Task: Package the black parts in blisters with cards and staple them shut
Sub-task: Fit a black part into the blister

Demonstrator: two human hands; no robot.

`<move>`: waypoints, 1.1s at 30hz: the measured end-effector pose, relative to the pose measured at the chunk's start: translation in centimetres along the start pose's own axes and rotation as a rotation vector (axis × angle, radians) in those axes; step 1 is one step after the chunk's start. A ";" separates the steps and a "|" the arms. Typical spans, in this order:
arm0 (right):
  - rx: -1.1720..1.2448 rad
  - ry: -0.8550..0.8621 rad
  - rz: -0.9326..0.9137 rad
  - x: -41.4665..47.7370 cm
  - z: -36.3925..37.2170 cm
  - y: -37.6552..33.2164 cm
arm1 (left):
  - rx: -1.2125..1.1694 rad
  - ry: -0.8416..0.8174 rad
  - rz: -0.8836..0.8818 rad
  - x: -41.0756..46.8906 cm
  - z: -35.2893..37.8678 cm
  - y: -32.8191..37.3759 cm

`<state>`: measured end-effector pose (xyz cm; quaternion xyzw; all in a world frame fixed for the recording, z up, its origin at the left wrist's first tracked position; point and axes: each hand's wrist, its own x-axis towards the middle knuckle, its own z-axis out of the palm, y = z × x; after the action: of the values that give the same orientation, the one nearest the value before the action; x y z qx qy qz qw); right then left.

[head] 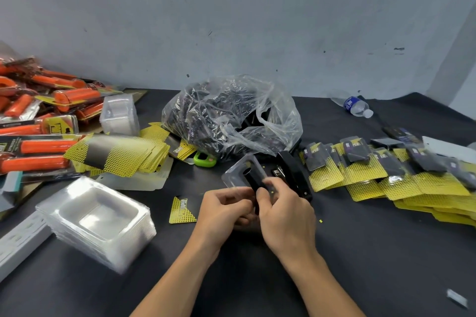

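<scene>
Black part (pixel 251 179) meets blister (pixel 235 172)
Centre frame: left hand (pixel 226 204) pinches the blister, right hand (pixel 284 211) has its grip curled round the part; a card (pixel 123 156) probably comes next.

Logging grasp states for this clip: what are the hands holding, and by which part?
The left hand grips the near edge of a clear blister; the right hand pinches the near end of the black part lying in it.
</scene>
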<state>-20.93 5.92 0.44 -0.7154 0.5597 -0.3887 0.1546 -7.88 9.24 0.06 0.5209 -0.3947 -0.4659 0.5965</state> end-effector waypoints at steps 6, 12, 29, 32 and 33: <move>0.083 -0.057 0.019 1.6 -0.3 0.0 | 0.023 0.090 0.036 0.6 -0.4 -0.1; 0.313 -0.173 0.064 0.9 1.9 0.7 | 0.156 0.227 -0.059 1.2 -0.9 -1.0; -0.126 -0.556 -0.172 -0.4 2.6 0.0 | -0.499 0.553 0.112 2.5 -4.6 1.3; -0.236 -0.428 -0.169 -0.7 1.6 0.2 | -0.489 0.550 0.112 2.7 -4.6 1.1; -0.287 -0.387 -0.198 -0.9 1.4 0.4 | -0.485 0.554 0.115 2.7 -4.7 1.1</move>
<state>-20.23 6.36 -1.08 -0.8423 0.4964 -0.1744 0.1172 -2.57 7.80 0.40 0.4476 -0.1249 -0.3530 0.8120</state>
